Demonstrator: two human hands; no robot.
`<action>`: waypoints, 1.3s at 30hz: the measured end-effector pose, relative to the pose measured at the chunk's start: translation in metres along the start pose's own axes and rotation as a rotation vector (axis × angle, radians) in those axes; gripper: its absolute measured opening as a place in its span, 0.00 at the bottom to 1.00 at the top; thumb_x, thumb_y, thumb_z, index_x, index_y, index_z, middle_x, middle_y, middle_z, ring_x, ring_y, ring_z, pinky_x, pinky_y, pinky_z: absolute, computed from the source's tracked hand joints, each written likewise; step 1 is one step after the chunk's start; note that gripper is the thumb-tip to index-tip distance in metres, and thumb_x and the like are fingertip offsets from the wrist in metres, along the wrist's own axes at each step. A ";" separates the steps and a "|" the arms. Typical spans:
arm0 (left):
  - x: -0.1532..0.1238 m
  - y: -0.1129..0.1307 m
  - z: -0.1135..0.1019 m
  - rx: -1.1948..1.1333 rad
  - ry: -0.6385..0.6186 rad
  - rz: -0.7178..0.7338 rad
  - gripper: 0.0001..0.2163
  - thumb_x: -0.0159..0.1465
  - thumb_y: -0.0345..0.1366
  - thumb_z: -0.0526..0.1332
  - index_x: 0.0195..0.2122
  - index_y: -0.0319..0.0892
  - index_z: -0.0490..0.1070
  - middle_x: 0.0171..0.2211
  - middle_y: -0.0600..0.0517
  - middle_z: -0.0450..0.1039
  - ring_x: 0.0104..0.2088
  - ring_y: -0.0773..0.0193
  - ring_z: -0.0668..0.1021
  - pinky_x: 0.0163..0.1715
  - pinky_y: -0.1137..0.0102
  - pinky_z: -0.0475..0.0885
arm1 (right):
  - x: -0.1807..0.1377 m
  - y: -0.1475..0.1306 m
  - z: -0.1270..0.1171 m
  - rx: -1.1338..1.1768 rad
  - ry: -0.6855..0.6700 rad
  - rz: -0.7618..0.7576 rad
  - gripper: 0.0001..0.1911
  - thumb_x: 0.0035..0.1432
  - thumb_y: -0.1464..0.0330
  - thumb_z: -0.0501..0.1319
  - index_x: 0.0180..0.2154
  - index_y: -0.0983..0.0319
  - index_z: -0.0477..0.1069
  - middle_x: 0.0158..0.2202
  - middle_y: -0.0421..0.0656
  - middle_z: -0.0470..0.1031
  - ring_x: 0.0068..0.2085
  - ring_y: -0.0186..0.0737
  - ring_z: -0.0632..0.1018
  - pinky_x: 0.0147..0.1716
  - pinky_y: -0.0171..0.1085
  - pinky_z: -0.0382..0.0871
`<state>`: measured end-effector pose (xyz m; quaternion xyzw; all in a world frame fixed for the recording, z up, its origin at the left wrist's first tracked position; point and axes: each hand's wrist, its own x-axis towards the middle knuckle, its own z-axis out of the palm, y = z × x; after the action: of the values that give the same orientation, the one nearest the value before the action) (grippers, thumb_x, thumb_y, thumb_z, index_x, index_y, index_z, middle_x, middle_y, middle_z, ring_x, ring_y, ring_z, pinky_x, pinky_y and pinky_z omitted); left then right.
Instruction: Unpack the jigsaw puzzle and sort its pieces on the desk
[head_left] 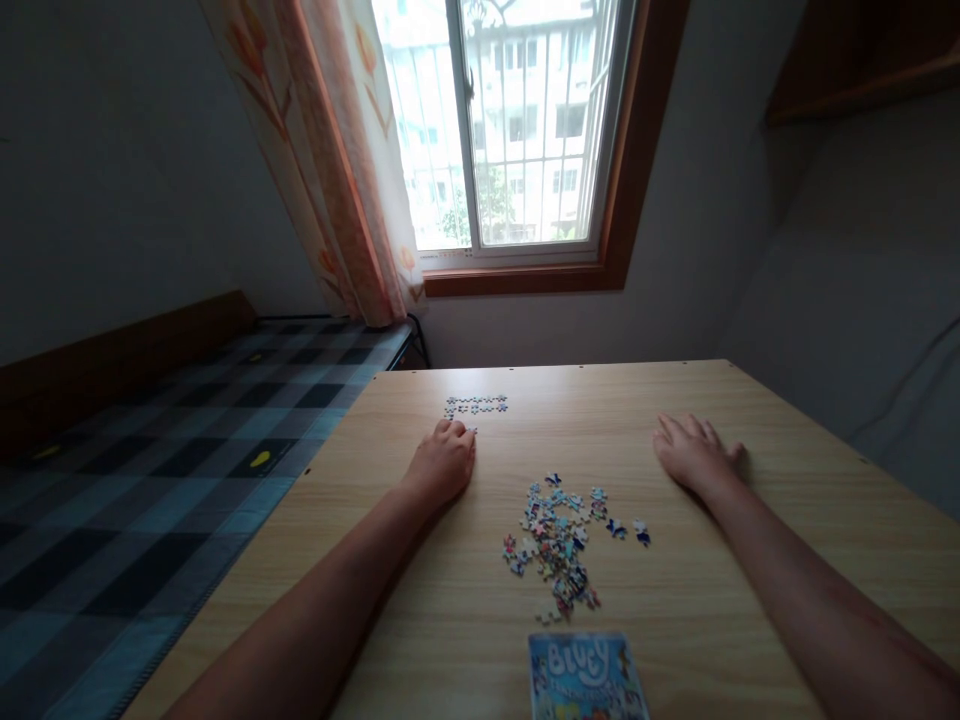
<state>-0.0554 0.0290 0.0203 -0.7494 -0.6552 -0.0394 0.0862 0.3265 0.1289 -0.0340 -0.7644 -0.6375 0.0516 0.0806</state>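
My left hand (442,460) rests on the wooden table (787,560) with its fingers curled under, just below a short row of joined puzzle pieces (475,405). Whether it holds a piece is hidden. My right hand (694,452) lies flat and open on the table to the right, palm down, holding nothing. Between my forearms lies a loose heap of small colourful puzzle pieces (559,540). A blue puzzle box or card (587,676) marked "Bluey" sits at the table's near edge.
A bed with a dark checked cover (150,480) runs along the table's left side. Behind the table is a wall with a barred window (517,130) and a patterned curtain (330,150). A wooden shelf (862,60) hangs at the upper right.
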 end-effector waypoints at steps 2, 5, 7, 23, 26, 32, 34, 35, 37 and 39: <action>0.001 0.002 0.001 -0.015 -0.003 0.012 0.16 0.72 0.38 0.48 0.46 0.41 0.74 0.46 0.42 0.73 0.51 0.54 0.69 0.52 0.62 0.68 | 0.000 0.000 0.000 -0.002 0.001 0.002 0.31 0.68 0.55 0.38 0.67 0.52 0.56 0.71 0.50 0.50 0.70 0.56 0.52 0.61 0.71 0.42; 0.002 0.001 0.000 -0.030 -0.004 0.011 0.15 0.71 0.36 0.48 0.48 0.40 0.73 0.48 0.42 0.73 0.52 0.55 0.69 0.55 0.62 0.66 | -0.001 -0.001 -0.001 -0.006 0.006 0.007 0.31 0.68 0.55 0.38 0.67 0.51 0.56 0.71 0.50 0.51 0.70 0.56 0.52 0.61 0.71 0.43; 0.002 0.000 -0.001 -0.032 -0.013 -0.001 0.15 0.71 0.36 0.48 0.49 0.40 0.73 0.49 0.42 0.73 0.53 0.55 0.69 0.55 0.61 0.67 | -0.002 -0.002 -0.002 -0.010 0.005 0.010 0.30 0.68 0.55 0.38 0.67 0.51 0.57 0.71 0.50 0.51 0.70 0.56 0.52 0.61 0.70 0.43; -0.006 0.024 -0.001 0.026 -0.108 -0.231 0.25 0.70 0.47 0.49 0.62 0.38 0.64 0.51 0.39 0.73 0.52 0.51 0.74 0.48 0.62 0.70 | -0.001 -0.001 0.000 0.000 0.014 0.009 0.30 0.68 0.55 0.38 0.67 0.52 0.57 0.70 0.50 0.52 0.70 0.56 0.52 0.61 0.71 0.43; -0.002 0.018 0.002 0.030 -0.109 -0.254 0.26 0.70 0.48 0.48 0.62 0.39 0.64 0.51 0.39 0.74 0.51 0.50 0.74 0.47 0.62 0.70 | 0.000 -0.001 0.001 -0.003 0.005 0.008 0.31 0.68 0.55 0.38 0.67 0.52 0.57 0.71 0.50 0.51 0.70 0.56 0.52 0.61 0.71 0.43; 0.004 0.009 0.006 0.033 -0.094 -0.275 0.26 0.70 0.49 0.46 0.63 0.41 0.64 0.51 0.40 0.73 0.50 0.50 0.75 0.46 0.63 0.69 | -0.003 -0.002 -0.002 -0.010 -0.004 0.007 0.31 0.68 0.55 0.37 0.67 0.52 0.57 0.71 0.49 0.51 0.70 0.56 0.51 0.61 0.71 0.43; 0.006 0.006 0.006 0.036 -0.085 -0.273 0.26 0.70 0.50 0.46 0.63 0.41 0.64 0.51 0.40 0.73 0.50 0.50 0.75 0.47 0.62 0.69 | -0.003 -0.002 -0.003 -0.005 0.000 0.004 0.31 0.68 0.55 0.37 0.67 0.52 0.57 0.70 0.49 0.51 0.70 0.56 0.52 0.61 0.71 0.43; 0.007 0.005 0.007 0.035 -0.081 -0.272 0.27 0.70 0.50 0.46 0.63 0.41 0.64 0.51 0.40 0.73 0.50 0.50 0.74 0.48 0.62 0.68 | -0.003 -0.002 -0.003 -0.002 0.002 0.003 0.31 0.68 0.55 0.37 0.66 0.52 0.57 0.70 0.49 0.51 0.70 0.56 0.52 0.61 0.71 0.43; 0.008 0.004 0.007 0.030 -0.078 -0.274 0.27 0.70 0.51 0.45 0.63 0.42 0.64 0.51 0.40 0.73 0.50 0.50 0.74 0.48 0.62 0.68 | -0.003 -0.002 -0.002 0.002 0.008 0.001 0.30 0.68 0.55 0.38 0.66 0.52 0.57 0.70 0.50 0.52 0.69 0.56 0.52 0.61 0.71 0.43; 0.009 0.003 0.007 0.026 -0.078 -0.283 0.27 0.70 0.51 0.45 0.63 0.42 0.64 0.52 0.40 0.73 0.50 0.50 0.75 0.48 0.62 0.68 | -0.003 -0.002 -0.002 0.000 0.008 0.004 0.30 0.68 0.55 0.38 0.66 0.51 0.58 0.70 0.49 0.52 0.69 0.56 0.52 0.61 0.71 0.43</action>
<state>-0.0511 0.0389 0.0146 -0.6495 -0.7576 -0.0137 0.0640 0.3244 0.1262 -0.0320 -0.7658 -0.6358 0.0487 0.0834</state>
